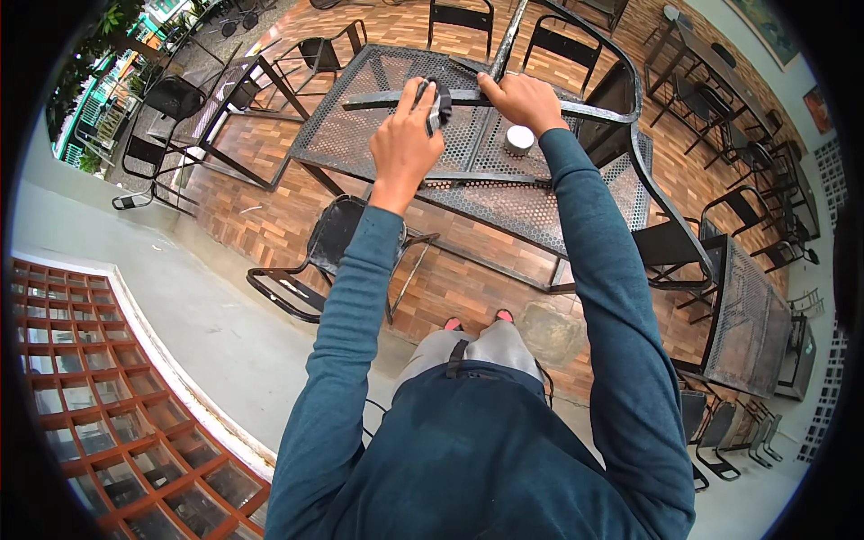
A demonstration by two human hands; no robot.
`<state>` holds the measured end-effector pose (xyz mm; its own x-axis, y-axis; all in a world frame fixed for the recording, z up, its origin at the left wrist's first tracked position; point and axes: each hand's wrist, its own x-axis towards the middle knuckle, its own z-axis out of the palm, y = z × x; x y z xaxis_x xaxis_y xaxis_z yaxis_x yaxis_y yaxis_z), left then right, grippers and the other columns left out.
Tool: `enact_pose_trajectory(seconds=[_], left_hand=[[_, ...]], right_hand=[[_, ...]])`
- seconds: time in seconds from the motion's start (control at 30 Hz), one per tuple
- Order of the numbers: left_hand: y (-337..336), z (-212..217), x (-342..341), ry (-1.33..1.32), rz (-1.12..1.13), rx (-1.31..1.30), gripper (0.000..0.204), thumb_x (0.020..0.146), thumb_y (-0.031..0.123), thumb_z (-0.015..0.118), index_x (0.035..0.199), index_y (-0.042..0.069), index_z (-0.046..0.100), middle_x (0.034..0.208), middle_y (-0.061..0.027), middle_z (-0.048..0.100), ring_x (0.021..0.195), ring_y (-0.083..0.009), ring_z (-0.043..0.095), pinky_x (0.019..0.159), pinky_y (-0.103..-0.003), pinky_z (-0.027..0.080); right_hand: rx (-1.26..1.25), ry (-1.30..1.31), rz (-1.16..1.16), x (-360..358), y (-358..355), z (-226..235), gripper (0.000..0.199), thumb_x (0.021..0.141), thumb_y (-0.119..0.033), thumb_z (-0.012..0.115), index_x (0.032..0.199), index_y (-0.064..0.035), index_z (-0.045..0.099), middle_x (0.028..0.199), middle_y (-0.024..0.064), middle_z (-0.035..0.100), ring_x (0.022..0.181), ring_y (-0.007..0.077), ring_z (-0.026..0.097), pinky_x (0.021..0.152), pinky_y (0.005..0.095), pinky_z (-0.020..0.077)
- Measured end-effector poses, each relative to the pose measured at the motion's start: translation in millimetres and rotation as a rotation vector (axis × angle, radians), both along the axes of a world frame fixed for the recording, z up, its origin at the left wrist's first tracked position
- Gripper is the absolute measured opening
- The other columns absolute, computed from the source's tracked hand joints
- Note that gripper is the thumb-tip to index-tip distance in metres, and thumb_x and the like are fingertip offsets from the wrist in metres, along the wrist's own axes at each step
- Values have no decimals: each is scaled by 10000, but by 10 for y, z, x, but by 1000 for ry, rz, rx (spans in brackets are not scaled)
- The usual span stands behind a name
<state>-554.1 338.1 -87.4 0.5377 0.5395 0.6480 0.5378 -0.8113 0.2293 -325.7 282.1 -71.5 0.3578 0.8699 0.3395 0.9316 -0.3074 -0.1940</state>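
A metal bar is wiped with a dark cloth above a mesh table.

The dark cloth [438, 105] is clasped in the closed fingers of the left hand [405, 144] and pressed on the metal bar [378, 99], which lies across the far part of the mesh table [360, 126]. The bar is gripped by the right hand [524, 97], fingers wrapped shut. A round tin [519, 139] stands just beside it. Firm, even strokes along the steadied bar would likely serve best.

tabletop [360, 135]: black perforated metal mesh, square, on dark frame legs | on it: small round silver tin [519, 139] near the right side; upturned black metal chair frame [576, 110], its bar across the far part | floor [450, 288]: brown wood-pattern tiles
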Motion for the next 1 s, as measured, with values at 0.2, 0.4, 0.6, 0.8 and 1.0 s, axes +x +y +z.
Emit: enact_pose_trajectory(seconds=[0.2, 0.4, 0.6, 0.8, 1.0], left_hand=[[-65, -5, 104, -9, 52, -18, 627, 776, 164, 772, 1393, 156, 659, 1502, -20, 553, 899, -332, 751, 749, -410, 625], [-4, -55, 24, -19, 46, 43, 606, 792, 144, 761, 1388, 147, 650, 1476, -17, 568, 880, -328, 742, 717, -412, 624], [-37, -83, 99, -24, 69, 101, 599, 800, 129, 768, 1386, 157, 648, 1493, -3, 546, 872, -314, 723, 687, -400, 623], [7, -19, -29, 49, 57, 117, 620, 796, 101, 766, 1399, 173, 642, 1494, 4, 541, 856, -306, 713, 647, -389, 619], [-246, -4, 285, 107, 56, 76, 627, 791, 106, 766, 1402, 126, 625, 1503, -27, 528, 875, -319, 714, 682, -413, 627]], right_hand=[[38, -22, -3, 42, 0, -53, 812, 1022, -655, 325, 755, -18, 753, 774, 204, 725, 738, 397, 710, 675, 503, 557], [55, -36, 28, 28, 26, -48, 805, 1024, -648, 333, 733, -25, 750, 748, 201, 718, 717, 394, 704, 666, 502, 555], [67, -66, 42, 120, 23, -89, 801, 1023, -645, 332, 733, -26, 749, 748, 203, 719, 716, 395, 704, 656, 497, 551], [2, 7, 14, 29, -6, -17, 781, 1027, -632, 334, 759, -32, 757, 761, 198, 727, 722, 398, 707, 667, 503, 554], [-2, 13, 31, 30, -97, 31, 782, 1033, -629, 332, 747, -25, 738, 760, 214, 720, 731, 416, 706, 671, 515, 550]])
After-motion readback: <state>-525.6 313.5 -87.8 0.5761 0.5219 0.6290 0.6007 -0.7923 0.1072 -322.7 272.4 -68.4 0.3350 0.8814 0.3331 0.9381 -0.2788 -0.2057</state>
